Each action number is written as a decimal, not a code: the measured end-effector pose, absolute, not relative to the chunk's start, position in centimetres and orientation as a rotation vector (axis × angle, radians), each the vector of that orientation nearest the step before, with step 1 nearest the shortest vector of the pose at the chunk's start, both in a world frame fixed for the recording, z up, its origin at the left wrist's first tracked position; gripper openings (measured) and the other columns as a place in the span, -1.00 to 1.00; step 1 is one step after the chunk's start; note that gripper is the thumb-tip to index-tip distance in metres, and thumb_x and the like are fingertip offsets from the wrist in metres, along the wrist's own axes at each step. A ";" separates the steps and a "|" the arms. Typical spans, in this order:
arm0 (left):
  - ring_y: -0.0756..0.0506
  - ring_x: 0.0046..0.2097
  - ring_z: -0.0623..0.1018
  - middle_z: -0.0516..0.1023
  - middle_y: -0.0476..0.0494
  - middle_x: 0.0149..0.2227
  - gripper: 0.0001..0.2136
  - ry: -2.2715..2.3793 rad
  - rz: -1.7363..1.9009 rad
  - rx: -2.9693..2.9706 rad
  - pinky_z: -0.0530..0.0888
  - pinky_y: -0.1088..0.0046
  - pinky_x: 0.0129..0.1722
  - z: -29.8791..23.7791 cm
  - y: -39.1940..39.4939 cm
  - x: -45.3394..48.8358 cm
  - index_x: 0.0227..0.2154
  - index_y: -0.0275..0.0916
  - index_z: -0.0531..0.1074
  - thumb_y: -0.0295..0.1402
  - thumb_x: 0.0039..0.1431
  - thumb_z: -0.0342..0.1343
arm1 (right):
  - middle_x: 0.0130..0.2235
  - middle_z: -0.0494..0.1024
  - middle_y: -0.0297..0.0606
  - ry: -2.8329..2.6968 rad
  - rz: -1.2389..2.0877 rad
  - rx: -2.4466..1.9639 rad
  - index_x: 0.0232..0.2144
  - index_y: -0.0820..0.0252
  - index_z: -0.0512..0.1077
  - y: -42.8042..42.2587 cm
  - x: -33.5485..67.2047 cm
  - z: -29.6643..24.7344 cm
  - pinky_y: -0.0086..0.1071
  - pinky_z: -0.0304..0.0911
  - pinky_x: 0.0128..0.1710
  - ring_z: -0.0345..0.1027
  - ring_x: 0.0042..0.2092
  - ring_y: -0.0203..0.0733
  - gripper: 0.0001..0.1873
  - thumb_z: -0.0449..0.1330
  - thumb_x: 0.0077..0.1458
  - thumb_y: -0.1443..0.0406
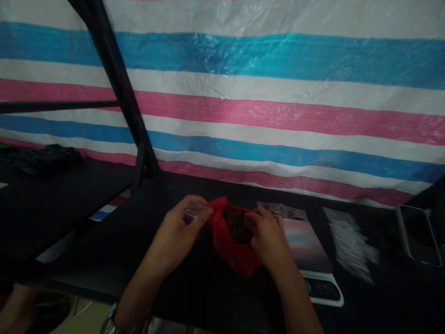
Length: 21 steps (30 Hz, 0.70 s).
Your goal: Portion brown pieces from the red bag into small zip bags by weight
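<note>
A red plastic bag (231, 253) stands open on the black table, filled with dark brown loose bits (237, 225). My left hand (182, 227) is closed on a small clear plastic bag (193, 211), its thumb and fingertips by the red bag's left rim. On the other side, my right hand (267, 232) reaches over the rim with curled fingers at the brown bits; whether anything is pinched there is hidden. Right beside that hand lies a flat scale (306, 243) with a shiny plate and a dark display panel.
Filled clear packets (283, 210) lie behind the scale. To its right are a stack of clear zip bags (351, 246) and a phone (419, 234). A black metal post (121, 88) rises at the left before a striped tarp (278, 106). Another person's arm (15, 306) shows lower left.
</note>
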<state>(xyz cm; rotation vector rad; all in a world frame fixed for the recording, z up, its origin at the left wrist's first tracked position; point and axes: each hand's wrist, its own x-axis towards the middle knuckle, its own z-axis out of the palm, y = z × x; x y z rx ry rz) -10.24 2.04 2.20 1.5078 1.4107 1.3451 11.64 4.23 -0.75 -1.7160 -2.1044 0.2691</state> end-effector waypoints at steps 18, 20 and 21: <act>-0.09 -0.29 0.55 0.53 0.01 -0.32 -0.60 1.326 1.265 1.178 0.48 0.36 -0.25 -3.6 4.5 -7.8 -0.20 -0.20 0.39 -0.10 -0.01 0.35 | -0.04 0.75 -0.19 -1.987 0.831 -1.320 -0.08 0.16 0.65 6.2 9.5 -1.8 -0.27 0.43 0.08 0.63 0.03 -0.10 -0.39 0.08 -0.04 0.69; -0.07 -0.30 0.52 0.50 0.04 -0.33 -0.68 1.332 1.298 1.286 0.46 0.38 -0.24 -3.1 4.4 -8.1 -0.23 -0.18 0.39 -0.13 0.06 0.31 | -0.05 0.75 -0.20 -1.897 0.946 -1.269 -0.09 0.18 0.65 6.1 9.7 -1.6 -0.25 0.44 0.08 0.64 0.00 -0.11 -0.46 0.10 0.01 0.66; -0.06 -0.31 0.50 0.48 0.05 -0.35 -0.72 1.354 1.319 1.353 0.44 0.39 -0.26 -2.8 4.3 -8.2 -0.25 -0.17 0.39 -0.15 0.09 0.29 | -0.05 0.75 -0.20 -1.855 0.999 -1.246 -0.10 0.19 0.64 6.0 9.9 -1.6 -0.24 0.45 0.09 0.64 0.00 -0.12 -0.50 0.11 0.03 0.63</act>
